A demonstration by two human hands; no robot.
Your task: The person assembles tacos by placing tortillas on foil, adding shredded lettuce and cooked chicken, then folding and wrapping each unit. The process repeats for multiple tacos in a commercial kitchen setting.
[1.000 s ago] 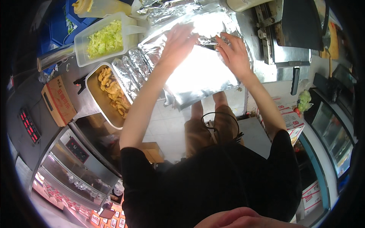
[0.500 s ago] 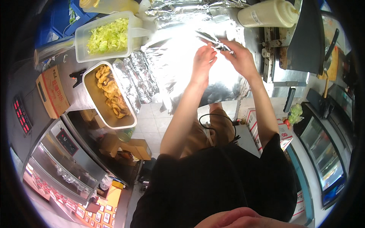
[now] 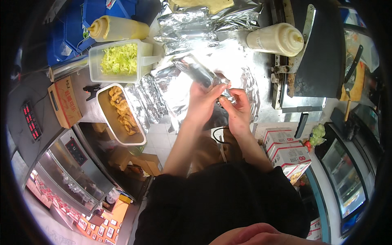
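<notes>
Over the near part of a foil-covered counter (image 3: 245, 75), both my hands work at one end of a shiny, tube-shaped wrapper (image 3: 196, 70). It is silvery or see-through with a dark stretch; glare hides its exact kind. My left hand (image 3: 201, 102) is closed around its near end, thumb pointing right. Beside it, my right hand (image 3: 239, 112) pinches the same end, thumb and fingers bent together. The two hands nearly touch. Left of them stand a clear tub of shredded lettuce (image 3: 92, 65) and a white-rimmed tray of fried chicken pieces (image 3: 143, 136).
A white squeeze bottle (image 3: 267, 39) lies at the right beside a hinged griddle press (image 3: 318, 57). Another squeeze bottle (image 3: 122, 29), with yellowish sauce, lies beyond the lettuce. Flatbread (image 3: 204, 5) rests on foil at the far edge. Printed cartons (image 3: 286, 153) stand low at right.
Both hands have come nearer to my body, bringing the shiny wrapper along; more of its length now shows. The view has shifted, revealing flatbread at the far edge.
</notes>
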